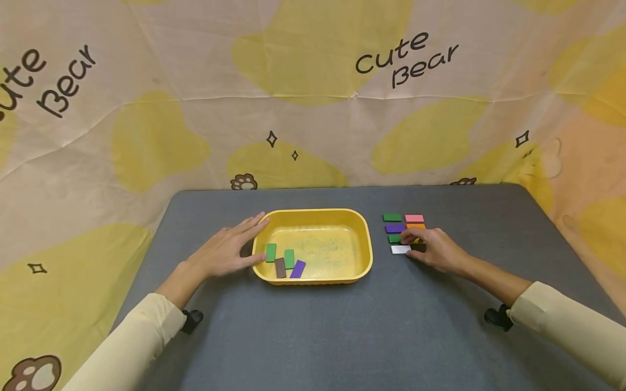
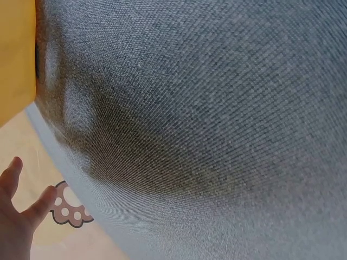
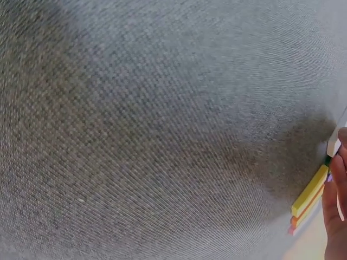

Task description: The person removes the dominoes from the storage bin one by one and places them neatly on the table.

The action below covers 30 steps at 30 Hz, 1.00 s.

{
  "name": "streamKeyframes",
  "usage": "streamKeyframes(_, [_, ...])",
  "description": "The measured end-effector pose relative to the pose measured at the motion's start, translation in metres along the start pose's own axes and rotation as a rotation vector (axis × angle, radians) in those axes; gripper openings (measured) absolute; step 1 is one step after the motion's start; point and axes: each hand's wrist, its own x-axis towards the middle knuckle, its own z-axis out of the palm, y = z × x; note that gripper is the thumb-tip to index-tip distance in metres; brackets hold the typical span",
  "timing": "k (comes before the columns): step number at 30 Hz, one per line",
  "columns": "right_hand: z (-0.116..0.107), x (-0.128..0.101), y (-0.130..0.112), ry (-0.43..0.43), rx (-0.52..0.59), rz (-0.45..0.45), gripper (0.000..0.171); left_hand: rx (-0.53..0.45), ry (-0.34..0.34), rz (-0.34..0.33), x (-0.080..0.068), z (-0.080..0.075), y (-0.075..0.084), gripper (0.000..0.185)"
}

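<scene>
At the left end of the yellow tray (image 1: 313, 282), my left hand (image 1: 222, 251) is spread, its fingertips by the far left corner and its thumb over the rim. The left wrist view shows part of this hand (image 2: 19, 216) and the tray's side (image 2: 16, 59). To the right of the tray, my right hand (image 1: 437, 250) pinches a white block (image 1: 400, 250) between thumb and fingers, low at the near end of the block rows. A green block (image 1: 393, 239) lies just beyond it. The hand partly covers a yellow block (image 3: 310, 190).
Inside the tray's left part lie two green blocks (image 1: 289, 259), a brown block (image 1: 280, 267) and a purple block (image 1: 298, 269). Farther back in the rows are another green block (image 1: 392, 218), a pink block (image 1: 414, 218), a purple block (image 1: 394, 229) and an orange block (image 1: 416, 226).
</scene>
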Motion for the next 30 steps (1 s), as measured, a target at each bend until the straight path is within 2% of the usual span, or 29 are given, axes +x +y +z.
streamKeyframes(10, [-0.012, 0.015, -0.017, 0.054, 0.081, -0.025, 0.036, 0.003, 0.003, 0.002, -0.001, 0.0, 0.0, 0.085])
streamKeyframes(16, [-0.02, 0.038, -0.045, 0.044, 0.164, -0.069, 0.039, 0.009, 0.0, 0.005, -0.001, 0.0, 0.0, 0.086])
streamKeyframes(19, [-0.025, 0.055, -0.062, -0.012, 0.222, -0.07, 0.043, 0.012, 0.003, 0.008, -0.001, 0.0, -0.001, 0.085])
streamKeyframes(25, [-0.029, 0.09, -0.088, -0.188, 0.361, -0.046, 0.049, 0.018, 0.011, 0.016, -0.001, 0.001, -0.002, 0.086])
streamKeyframes(30, [-0.02, 0.113, -0.103, -0.346, 0.368, -0.012, 0.05, 0.017, 0.018, 0.024, 0.0, 0.0, -0.001, 0.086])
